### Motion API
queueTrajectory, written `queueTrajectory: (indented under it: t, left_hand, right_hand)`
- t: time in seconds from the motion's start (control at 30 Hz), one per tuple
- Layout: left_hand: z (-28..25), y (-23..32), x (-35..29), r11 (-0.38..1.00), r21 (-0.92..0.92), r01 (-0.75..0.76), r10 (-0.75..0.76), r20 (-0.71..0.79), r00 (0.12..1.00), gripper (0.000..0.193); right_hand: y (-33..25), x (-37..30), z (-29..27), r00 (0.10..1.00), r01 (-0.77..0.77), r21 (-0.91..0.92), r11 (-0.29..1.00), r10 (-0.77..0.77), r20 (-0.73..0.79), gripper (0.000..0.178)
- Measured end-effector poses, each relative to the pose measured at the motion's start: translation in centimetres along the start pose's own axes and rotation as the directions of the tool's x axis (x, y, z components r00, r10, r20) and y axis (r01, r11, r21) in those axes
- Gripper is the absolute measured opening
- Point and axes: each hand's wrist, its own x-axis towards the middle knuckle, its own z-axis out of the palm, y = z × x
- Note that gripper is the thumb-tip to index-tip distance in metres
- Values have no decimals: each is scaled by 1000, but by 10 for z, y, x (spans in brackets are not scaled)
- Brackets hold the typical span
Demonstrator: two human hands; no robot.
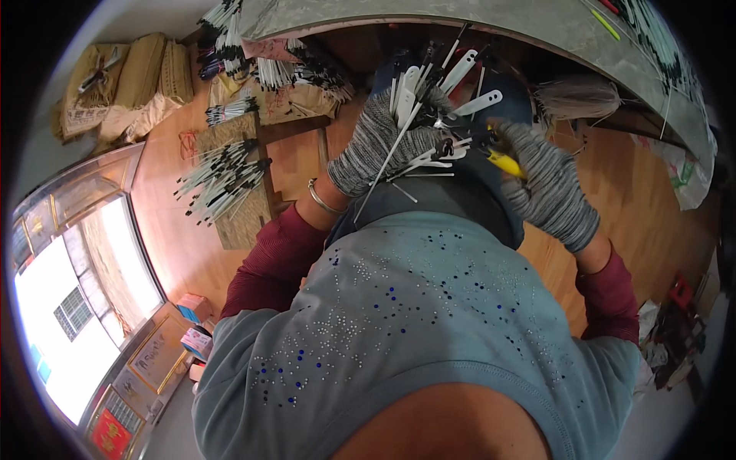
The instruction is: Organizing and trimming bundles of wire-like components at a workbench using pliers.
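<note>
My left hand (387, 142), in a grey knitted glove, is closed round a loose bunch of flat white strips with holes in their ends (406, 96) and thin rods with black fittings. One long pale rod (399, 142) slants down across the glove. On the right, my gloved right hand (552, 184) is closed on a hand tool with a yellow handle (506, 163). The tool's dark head meets the right side of the bunch; its jaws are too small and crowded to make out. Both hands are above my lap, where some rod ends rest.
A grey-topped table (445, 14) curves across the far side. On the left, a rough wooden bench (245, 226) carries a heap of white rods with black ends (226, 180). Brown woven sacks (138, 77) lean at the far left. Clear thin strands (579, 100) hang at the right.
</note>
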Motion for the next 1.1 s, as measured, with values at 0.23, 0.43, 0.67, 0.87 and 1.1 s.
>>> queueTrajectory:
  t: [0.23,0.43,0.67,0.87,1.1]
  left_hand:
    - [-1,-13,-13,998,19,-54,52,97,994,40]
    - [2,3,-13,994,-6,110,-110,67,992,37]
    - [-3,12,-15,967,-38,253,-240,206,949,56]
    - [-3,4,-20,988,115,105,-122,147,982,58]
    - [-1,2,-20,966,-93,240,-227,131,965,35]
  right_hand:
    - [-4,1,-6,728,-671,622,404,199,656,47]
    - [-22,11,-13,913,-386,570,726,210,350,35]
    - [-7,5,-4,825,-528,649,548,148,546,46]
    - [-19,2,-3,725,-678,600,425,252,641,47]
    - [-35,-7,-5,735,-676,546,495,403,545,30]
